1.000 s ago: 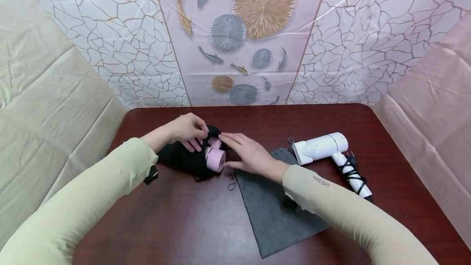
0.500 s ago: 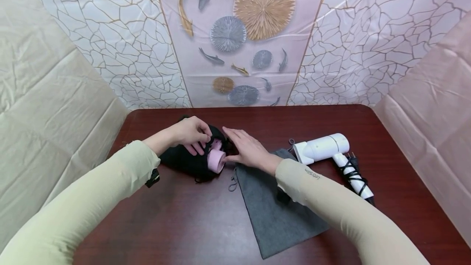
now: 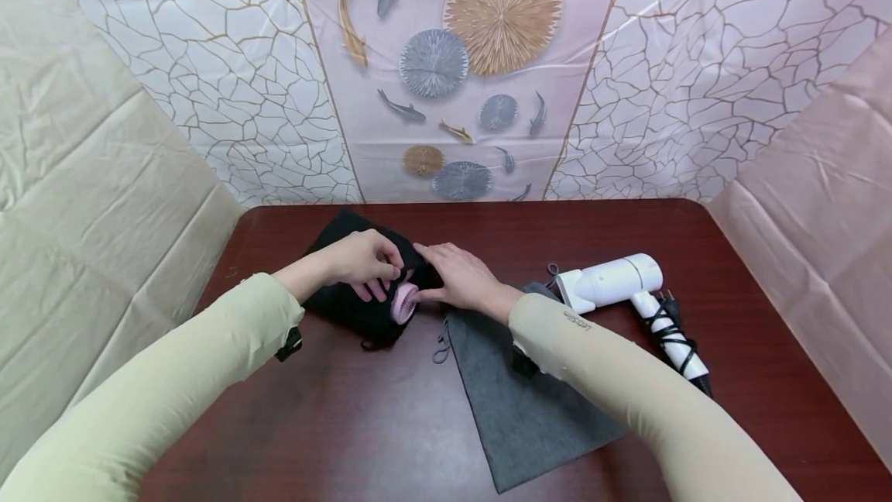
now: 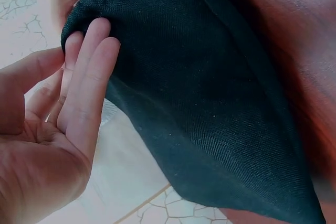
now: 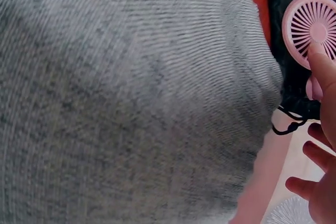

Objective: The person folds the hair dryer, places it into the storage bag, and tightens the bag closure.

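Observation:
A black drawstring bag (image 3: pixel 351 312) lies toward the table's left back, its mouth facing right. Inside that mouth is a pink hair dryer (image 3: pixel 402 305), of which the round slatted end shows; the bag hides most of the rest. My left hand (image 3: pixel 365 260) pinches the bag's rim from above, thumb and forefinger at the cloth edge (image 4: pixel 79 19) in the left wrist view. With its thumb, my right hand (image 3: pixel 463 279) presses the dryer's slatted grille (image 5: pixel 315 30), the other fingers extended and spread beside the bag's mouth.
A grey drawstring pouch (image 3: pixel 523 409) lies flat under my right forearm. To its right is a white hair dryer (image 3: pixel 609 283), its folded handle (image 3: pixel 672 339) wrapped in black cord. The dark red tabletop (image 3: pixel 313 432) ends at a patterned cloth backdrop (image 3: pixel 446 138).
The pink hair dryer has gone deeper leftward into the black bag, with my right hand following. The bag's far end has spread out behind my left hand, which keeps hold of the rim.

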`<state>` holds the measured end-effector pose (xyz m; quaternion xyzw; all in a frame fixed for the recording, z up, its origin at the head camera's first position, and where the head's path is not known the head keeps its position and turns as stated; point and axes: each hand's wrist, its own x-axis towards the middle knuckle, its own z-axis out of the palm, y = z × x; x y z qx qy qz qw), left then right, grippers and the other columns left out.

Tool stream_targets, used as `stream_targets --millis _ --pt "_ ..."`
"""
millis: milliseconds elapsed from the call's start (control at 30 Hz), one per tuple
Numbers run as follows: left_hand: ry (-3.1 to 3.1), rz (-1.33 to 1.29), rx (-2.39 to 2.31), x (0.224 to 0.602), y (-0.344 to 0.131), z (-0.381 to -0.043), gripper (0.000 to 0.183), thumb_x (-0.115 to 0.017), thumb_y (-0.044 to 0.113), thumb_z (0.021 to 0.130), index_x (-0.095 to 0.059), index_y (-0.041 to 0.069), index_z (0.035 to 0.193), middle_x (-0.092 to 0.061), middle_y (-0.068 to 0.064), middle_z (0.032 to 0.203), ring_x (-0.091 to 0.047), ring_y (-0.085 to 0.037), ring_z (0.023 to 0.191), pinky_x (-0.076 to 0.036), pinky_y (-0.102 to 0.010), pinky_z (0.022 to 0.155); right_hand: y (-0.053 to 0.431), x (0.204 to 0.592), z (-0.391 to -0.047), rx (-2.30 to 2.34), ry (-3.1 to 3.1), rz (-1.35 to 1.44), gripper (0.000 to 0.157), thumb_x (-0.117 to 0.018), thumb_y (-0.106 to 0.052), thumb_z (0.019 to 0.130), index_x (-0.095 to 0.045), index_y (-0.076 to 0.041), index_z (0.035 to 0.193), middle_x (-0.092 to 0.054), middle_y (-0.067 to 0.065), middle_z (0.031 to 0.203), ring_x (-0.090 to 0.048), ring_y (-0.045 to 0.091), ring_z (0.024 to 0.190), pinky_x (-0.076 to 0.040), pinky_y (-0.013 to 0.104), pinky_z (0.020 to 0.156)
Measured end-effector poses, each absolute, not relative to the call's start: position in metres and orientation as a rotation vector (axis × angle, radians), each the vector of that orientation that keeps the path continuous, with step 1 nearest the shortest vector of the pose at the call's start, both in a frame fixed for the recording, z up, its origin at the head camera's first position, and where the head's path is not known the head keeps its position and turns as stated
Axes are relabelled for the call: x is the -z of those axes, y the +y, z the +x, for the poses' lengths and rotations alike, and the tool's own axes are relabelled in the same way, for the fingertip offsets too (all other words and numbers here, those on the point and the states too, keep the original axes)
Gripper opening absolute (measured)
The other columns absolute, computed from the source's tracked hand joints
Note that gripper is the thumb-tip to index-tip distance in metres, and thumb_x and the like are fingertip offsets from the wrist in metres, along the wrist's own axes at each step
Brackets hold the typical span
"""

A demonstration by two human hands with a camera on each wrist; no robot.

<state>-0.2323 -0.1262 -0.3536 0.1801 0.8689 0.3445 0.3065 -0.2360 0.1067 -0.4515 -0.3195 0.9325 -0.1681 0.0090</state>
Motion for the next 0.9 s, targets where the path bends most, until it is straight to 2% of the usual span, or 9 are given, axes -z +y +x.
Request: stream_targets --millis 267,500,633,733,900 --pt "2.331 0.494 -0.880 0.364 -0.132 -0.223 0.019 -0.064 0.010 0.106 -0.074 0.000 0.118 -0.076 -0.014 0.090 -0.080 -0.026 0.078 -0.066 -0.040 0.065 0.101 0.460 -0.239 0.527 2.902 -1.013 0.086 -0.079 -0.062 0.090 -0.055 -0.010 0.155 -0.064 0.011 0.147 -0.057 0.028 0.138 -0.048 0.047 0.115" --pt "2.502 0.575 -0.823 0.373 -0.135 -0.209 0.012 -0.068 0.015 0.105 -0.077 0.007 0.109 -0.076 -0.005 0.084 -0.077 -0.016 0.069 -0.064 -0.034 0.059 0.108 0.458 -0.243 0.478 2.868 -0.995 0.082 -0.078 -0.060 0.093 -0.055 -0.013 0.156 -0.063 0.010 0.148 -0.057 0.028 0.138 -0.045 0.047 0.118" --pt "2.645 0.656 -0.774 0.380 -0.140 -0.196 0.011 -0.074 0.020 0.102 -0.078 0.010 0.106 -0.074 0.003 0.077 -0.073 -0.010 0.064 -0.063 -0.035 0.068 0.114 0.455 -0.247 0.495 2.834 -0.988 0.075 -0.078 -0.053 0.095 -0.056 -0.013 0.154 -0.063 0.010 0.148 -0.056 0.028 0.138 -0.044 0.048 0.119" --pt "2.800 0.742 -0.687 0.388 -0.142 -0.183 0.019 -0.080 0.026 0.097 -0.078 0.010 0.107 -0.071 0.008 0.073 -0.067 -0.006 0.064 -0.060 -0.036 0.071 0.116 0.454 -0.250 0.511 2.814 -0.995 0.071 -0.078 -0.051 0.096 -0.058 -0.012 0.153 -0.063 0.010 0.148 -0.056 0.029 0.138 -0.043 0.048 0.119" --pt "3.058 0.845 -0.524 0.406 -0.143 -0.157 0.037 -0.090 0.034 0.086 -0.076 0.010 0.111 -0.070 0.006 0.080 -0.066 -0.011 0.068 -0.057 -0.037 0.060 0.114 0.452 -0.255 0.493 2.798 -1.008 0.070 -0.077 -0.049 0.098 -0.058 -0.011 0.153 -0.063 0.011 0.149 -0.056 0.030 0.139 -0.042 0.049 0.120"
